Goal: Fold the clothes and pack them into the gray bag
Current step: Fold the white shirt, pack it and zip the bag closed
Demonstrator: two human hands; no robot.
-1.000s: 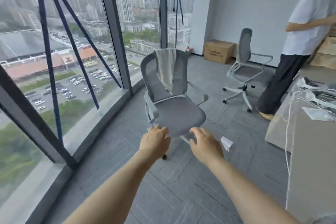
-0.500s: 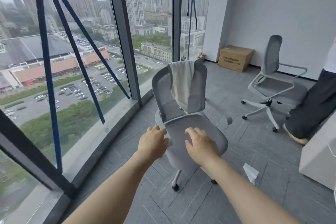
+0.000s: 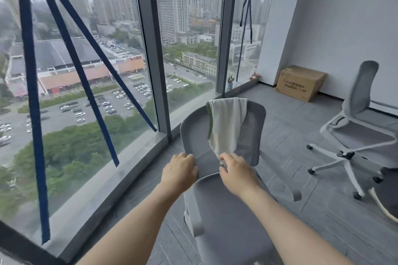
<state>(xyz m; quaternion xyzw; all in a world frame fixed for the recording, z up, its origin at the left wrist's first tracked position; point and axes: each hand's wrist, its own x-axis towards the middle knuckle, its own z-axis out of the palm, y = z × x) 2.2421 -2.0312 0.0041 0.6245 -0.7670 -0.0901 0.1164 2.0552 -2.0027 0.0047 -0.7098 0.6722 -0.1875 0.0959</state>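
Both hands loose, holding nothing: left hand (image 3: 179,171), right hand (image 3: 237,175) near cloth (image 3: 226,122) | on chair (image 3: 254,118) back | tip: lift it up, don't tug

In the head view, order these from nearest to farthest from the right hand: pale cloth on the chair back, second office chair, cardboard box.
From the right hand:
1. Pale cloth, just above the fingers.
2. Second office chair, to the right.
3. Cardboard box, by the far wall.
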